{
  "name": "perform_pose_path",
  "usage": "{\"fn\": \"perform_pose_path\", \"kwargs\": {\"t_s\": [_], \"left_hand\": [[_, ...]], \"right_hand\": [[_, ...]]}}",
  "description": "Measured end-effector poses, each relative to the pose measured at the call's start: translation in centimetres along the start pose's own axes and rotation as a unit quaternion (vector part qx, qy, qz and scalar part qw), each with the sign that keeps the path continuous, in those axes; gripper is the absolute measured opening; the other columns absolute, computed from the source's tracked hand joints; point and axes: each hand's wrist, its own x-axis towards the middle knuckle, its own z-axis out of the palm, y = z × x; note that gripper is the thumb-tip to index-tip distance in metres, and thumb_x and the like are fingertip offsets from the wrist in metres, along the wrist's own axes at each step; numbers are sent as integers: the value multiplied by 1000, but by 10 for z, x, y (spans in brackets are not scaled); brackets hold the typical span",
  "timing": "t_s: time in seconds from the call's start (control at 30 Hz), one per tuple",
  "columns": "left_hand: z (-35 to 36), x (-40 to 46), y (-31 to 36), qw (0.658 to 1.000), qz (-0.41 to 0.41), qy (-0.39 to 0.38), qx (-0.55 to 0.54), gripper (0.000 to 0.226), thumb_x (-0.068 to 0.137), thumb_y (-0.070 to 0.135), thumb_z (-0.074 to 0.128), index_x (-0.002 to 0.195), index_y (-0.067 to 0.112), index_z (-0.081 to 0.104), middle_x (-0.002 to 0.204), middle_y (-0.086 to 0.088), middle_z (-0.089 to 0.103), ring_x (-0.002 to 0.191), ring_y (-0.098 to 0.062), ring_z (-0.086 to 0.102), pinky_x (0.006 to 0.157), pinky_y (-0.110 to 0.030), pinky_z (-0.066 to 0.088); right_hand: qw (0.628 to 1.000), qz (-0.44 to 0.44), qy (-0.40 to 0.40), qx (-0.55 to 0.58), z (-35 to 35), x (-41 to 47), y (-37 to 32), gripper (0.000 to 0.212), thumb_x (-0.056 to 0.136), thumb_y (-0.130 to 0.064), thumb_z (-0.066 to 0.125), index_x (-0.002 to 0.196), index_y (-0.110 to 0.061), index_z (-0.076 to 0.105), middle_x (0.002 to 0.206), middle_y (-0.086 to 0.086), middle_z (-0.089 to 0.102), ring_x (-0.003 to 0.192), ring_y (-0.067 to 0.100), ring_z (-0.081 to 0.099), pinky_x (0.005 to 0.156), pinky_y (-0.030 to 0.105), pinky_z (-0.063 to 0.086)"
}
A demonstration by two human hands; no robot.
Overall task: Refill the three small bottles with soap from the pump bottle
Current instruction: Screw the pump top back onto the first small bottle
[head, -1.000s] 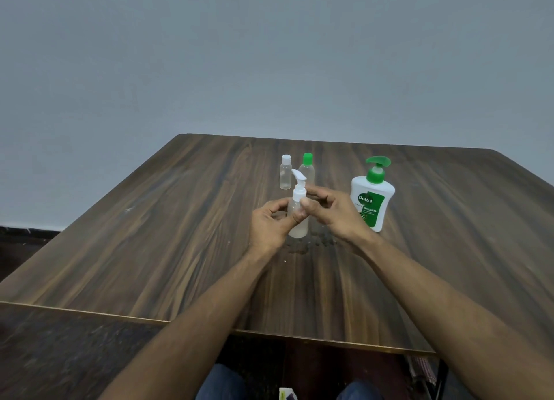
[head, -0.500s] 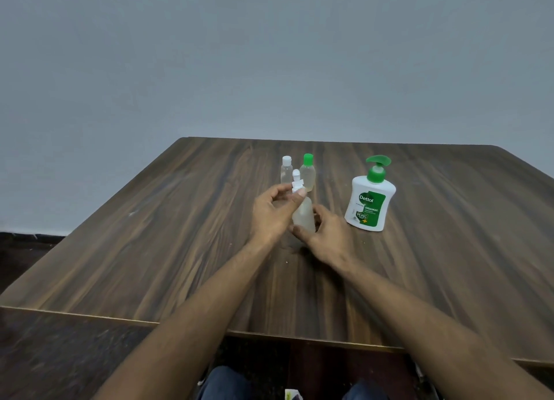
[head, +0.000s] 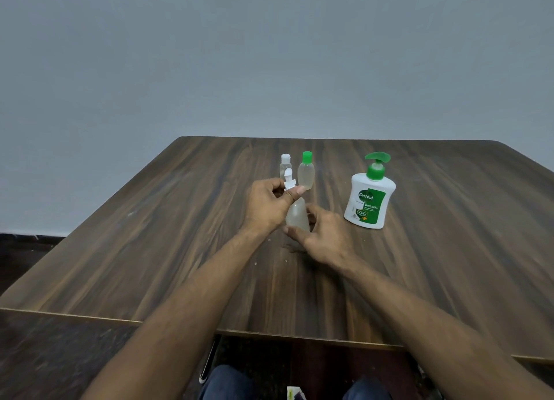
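A person sits at a dark wooden surface [head: 180, 249] with both bare forearms stretched forward. The left hand [head: 268, 206] is raised a little and pinches a small white spray cap [head: 289, 182] between the thumb and the fingers; the cap is off its bottle and points upward. The right hand [head: 325, 238] is lower and its fingers close around the base of a small frosted bottle [head: 296, 215], which stands on the surface just under the left thumb. The mouth of this bottle is hidden behind the left thumb, so I cannot tell how it looks. The two hands are near each other, but each one holds its own thing.

Behind the hands stand two more small bottles, close together: a clear bottle with a white cap [head: 285, 165], partly covered by the spray cap, and a bottle with a green cap [head: 306, 172] to the right of it. Both are closed and upright. The white pump bottle [head: 369, 197] with the green pump and a green label stands to the right, apart from the hands, nobody touches it.
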Motion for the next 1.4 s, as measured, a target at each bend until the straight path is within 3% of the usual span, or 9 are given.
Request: {"fn": "perform_pose_path", "kwargs": {"t_s": [0.13, 0.27, 0.4, 0.57, 0.73, 0.93, 1.07, 1.23, 1.4], "left_hand": [[-13, 0, 3, 998, 28, -45, -44, 19, 82, 11, 77, 90, -6, 74, 78, -6, 72, 71, -6, 61, 66, -24, 50], [-18, 1, 7, 994, 49, -75, -55, 19, 83, 5, 74, 97, -7, 73, 97, -24, 73, 91, -28, 70, 83, -37, 56], [-26, 4, -3, 995, 34, -93, -6, 18, 83, 16, 75, 92, 0, 72, 86, -4, 69, 76, -2, 63, 69, -19, 51], [-47, 9, -29, 995, 34, -49, 86, 17, 86, 28, 73, 96, 15, 77, 89, 5, 75, 82, -3, 70, 77, -29, 56], [-68, 45, -60, 993, -35, 75, 90, 19, 85, 31, 74, 95, 15, 77, 90, 5, 75, 85, -11, 71, 82, -43, 58], [-89, 109, -92, 984, -81, 115, 112, 22, 86, 28, 74, 96, 10, 77, 93, -5, 75, 90, -24, 70, 84, -48, 55], [-82, 136, -110, 984, -88, 106, 117, 22, 87, 26, 72, 99, 8, 76, 99, -8, 75, 95, -24, 70, 88, -46, 54], [-70, 145, -125, 983, -93, 116, 109, 22, 87, 30, 72, 99, 11, 73, 93, -3, 73, 88, -21, 67, 80, -35, 53], [-71, 148, -127, 981, -105, 105, 129, 29, 86, 33, 73, 104, 11, 70, 94, -1, 69, 86, -14, 61, 78, -29, 49]], "right_hand": [[993, -10, -62, 97, -5, 6, 1, 48, 78, -35, 87, 115, -10, 69, 101, 5, 75, 94, 20, 70, 84, 44, 57], [978, -8, -101, 182, -5, 12, 6, 50, 75, -23, 90, 116, -4, 68, 106, 8, 76, 100, 21, 72, 92, 48, 58], [982, -10, -109, 156, 5, 20, 6, 55, 73, -29, 91, 117, -7, 67, 107, 6, 75, 99, 20, 72, 91, 49, 57], [988, -29, -139, 64, 21, 44, -5, 65, 76, -47, 85, 126, -11, 63, 118, 2, 72, 108, 18, 68, 94, 46, 55], [985, -13, -167, -30, 36, 83, -18, 78, 84, -44, 78, 149, -15, 46, 145, 5, 57, 130, 22, 55, 108, 46, 47], [989, 24, -137, -59, 34, 113, 3, 51, 92, -33, 73, 136, -11, 61, 136, 5, 65, 124, 20, 60, 106, 39, 47], [996, 49, -43, -62, 39, 113, 21, 16, 91, -33, 69, 101, -22, 77, 97, -3, 76, 93, 19, 69, 79, 34, 54], [992, 102, 64, -34, 41, 109, 39, 20, 85, -41, 56, 70, -29, 61, 73, -12, 68, 73, 15, 65, 65, 34, 52], [986, 133, 97, 4, 43, 111, 44, 16, 83, -32, 64, 89, -29, 50, 95, -5, 63, 90, 21, 61, 79, 44, 53]]}}
